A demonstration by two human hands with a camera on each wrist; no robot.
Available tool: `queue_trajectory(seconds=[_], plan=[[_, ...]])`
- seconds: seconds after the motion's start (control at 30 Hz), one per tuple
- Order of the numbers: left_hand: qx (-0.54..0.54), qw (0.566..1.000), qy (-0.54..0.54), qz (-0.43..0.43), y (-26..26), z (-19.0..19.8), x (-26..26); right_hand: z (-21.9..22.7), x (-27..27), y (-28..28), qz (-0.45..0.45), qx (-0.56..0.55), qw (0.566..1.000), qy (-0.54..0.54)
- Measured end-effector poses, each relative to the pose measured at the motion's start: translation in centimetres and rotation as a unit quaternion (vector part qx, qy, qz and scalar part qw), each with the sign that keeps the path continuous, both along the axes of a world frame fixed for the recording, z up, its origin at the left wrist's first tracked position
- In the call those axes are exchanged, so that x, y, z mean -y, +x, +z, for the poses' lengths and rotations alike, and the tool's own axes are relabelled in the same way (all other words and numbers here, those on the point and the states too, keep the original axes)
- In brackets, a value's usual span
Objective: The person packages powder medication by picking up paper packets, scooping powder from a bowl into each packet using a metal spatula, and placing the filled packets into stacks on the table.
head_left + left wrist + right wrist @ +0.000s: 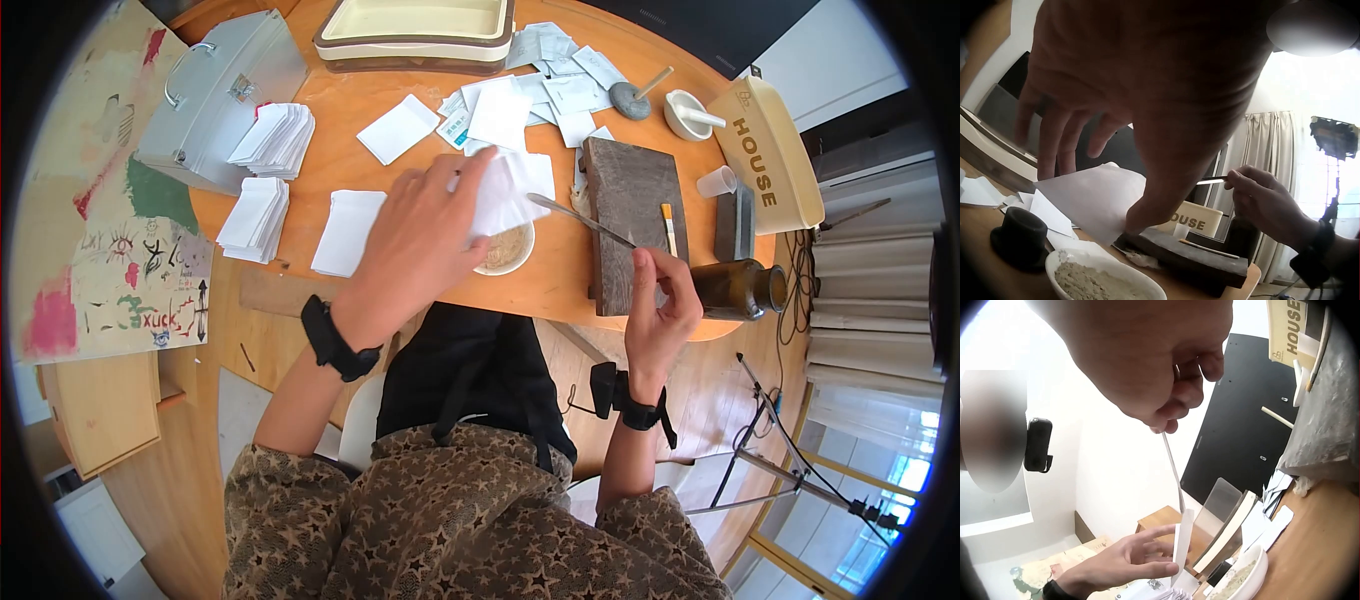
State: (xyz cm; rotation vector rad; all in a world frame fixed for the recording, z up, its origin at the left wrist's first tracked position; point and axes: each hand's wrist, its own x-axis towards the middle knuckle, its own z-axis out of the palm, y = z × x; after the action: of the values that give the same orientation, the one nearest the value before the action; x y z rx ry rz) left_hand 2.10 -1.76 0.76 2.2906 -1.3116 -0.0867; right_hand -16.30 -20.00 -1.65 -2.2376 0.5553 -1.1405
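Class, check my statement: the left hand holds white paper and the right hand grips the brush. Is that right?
Not the brush: the head view shows the right hand gripping a slim metal tool. The left hand does hold white paper.

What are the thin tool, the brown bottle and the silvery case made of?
The thin tool looks like smooth metal, because it shines grey. The brown bottle is probably glossy glass, since light gleams on its dark surface, though plastic is possible. The silvery case seems to be dull metal, going by its grey sheen and metal-looking latch.
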Motion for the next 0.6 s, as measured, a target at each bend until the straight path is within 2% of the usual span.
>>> queue_trajectory(seconds=[0.07, 0.1, 0.3, 0.33, 0.43, 0.6], plan=[[0.041, 0.998, -0.005, 0.039, 0.5, 0.0, -0.9, 0.2, -0.2, -0.2, -0.017, 0.008, 0.996, 0.082], [0.041, 0.998, -0.004, 0.04, 0.7, 0.2, -1.4, 0.2, -0.1, -0.2, -0.016, 0.008, 0.996, 0.083], [0.013, 0.982, 0.009, 0.187, 1.5, 0.8, -6.8, -0.2, -0.4, 0.0, -0.015, -0.009, 0.995, 0.103], [0.024, 0.976, 0.044, 0.21, 1.2, 1.5, -7.5, -0.3, -0.5, 0.0, -0.013, -0.017, 0.993, 0.112], [0.049, 0.967, 0.074, 0.239, 1.1, 1.5, -9.3, -0.4, -0.9, 0.2, -0.007, -0.032, 0.991, 0.129], [0.046, 0.965, 0.099, 0.24, 0.3, 1.2, -9.6, -0.8, -1.3, 0.5, 0.017, -0.058, 0.987, 0.148]])
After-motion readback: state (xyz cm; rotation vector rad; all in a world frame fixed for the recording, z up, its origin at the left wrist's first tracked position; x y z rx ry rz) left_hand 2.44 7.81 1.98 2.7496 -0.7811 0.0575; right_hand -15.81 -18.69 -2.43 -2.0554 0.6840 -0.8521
